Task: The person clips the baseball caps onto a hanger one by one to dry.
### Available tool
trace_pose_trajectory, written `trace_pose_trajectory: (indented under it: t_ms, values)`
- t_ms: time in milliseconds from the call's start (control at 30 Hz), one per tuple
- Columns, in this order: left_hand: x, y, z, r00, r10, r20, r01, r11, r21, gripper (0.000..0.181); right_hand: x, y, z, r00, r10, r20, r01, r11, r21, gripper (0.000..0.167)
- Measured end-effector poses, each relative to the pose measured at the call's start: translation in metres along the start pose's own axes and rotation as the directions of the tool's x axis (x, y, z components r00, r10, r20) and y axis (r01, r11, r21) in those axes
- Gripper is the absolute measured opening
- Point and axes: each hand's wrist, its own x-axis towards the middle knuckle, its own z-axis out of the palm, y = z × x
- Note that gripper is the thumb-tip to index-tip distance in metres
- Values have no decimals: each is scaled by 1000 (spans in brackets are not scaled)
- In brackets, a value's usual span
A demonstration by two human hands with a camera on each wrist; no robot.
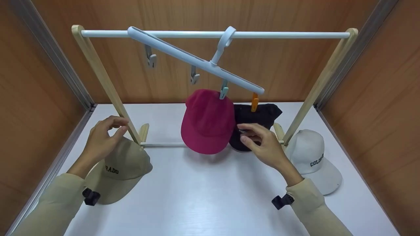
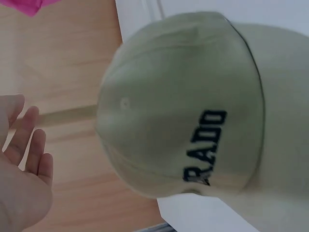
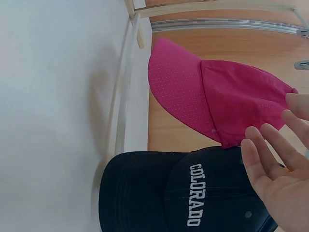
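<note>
Right hand (image 1: 264, 146): thumb and fingers apart, fingers loosely bent, nothing gripped; fingertips in front of the black cap (image 1: 246, 118), contact impossible to tell.
Left hand (image 1: 104, 138): thumb and fingers apart with a small gap, holding nothing; it hovers over the beige cap (image 1: 128, 160), near the left post (image 1: 102, 75).
Caps: four, with two hanging.
Black cap: just behind the right hand's fingers, hung from the orange clip (image 1: 255, 104); "COLORADO" reads in white in the right wrist view.
Pink cap (image 1: 208, 121): left of the right hand, brim down, on the teal clip (image 1: 223, 92).
Beige cap: below and just right of the left hand, "RADO" showing.
White cap (image 1: 308, 150): right of the right hand, on the worktop (image 1: 197, 190).
Clips: four; besides orange and teal, two bare grey clips (image 1: 152, 61), up and right of the left hand.
Hanger (image 1: 183, 56): one, hooked on the rail (image 1: 295, 35) above both hands.
Posts: two, the right post (image 1: 318, 88) beyond the right hand.
Wrist cameras: two, one behind each hand (image 1: 91, 196) (image 1: 283, 201).
</note>
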Motion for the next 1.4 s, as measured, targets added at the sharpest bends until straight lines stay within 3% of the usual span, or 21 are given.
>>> trace_pose_trajectory:
  t_ms: [200,333,567,767,933,1233,1400]
  values:
    - [-3,-16,-4,1000,22,-19,-21,999,32,21,-3,0,3,1000,5,11,-5,1000,-12,35]
    - [-5,-24,-8,1000,1,26,-2,1000,20,21,-5,-1,6,1000,3,17,-3,1000,-12,35]
    - [-6,-42,-14,993,-56,105,49,996,69,23,-9,2,11,1000,-1,29,1,1000,7,35]
    - [-8,-51,-16,966,-128,227,113,991,75,35,-11,5,15,999,6,37,-6,1000,3,35]
    - [-9,-57,-15,941,-143,306,129,989,67,40,-13,5,17,999,-1,37,1,1000,8,35]
    - [-7,-59,-12,913,-170,370,159,985,58,41,-14,10,22,999,3,35,-3,1000,-8,36]
    - [-7,-59,-11,908,-173,382,167,985,49,39,-15,12,24,999,15,41,-15,1000,5,37]
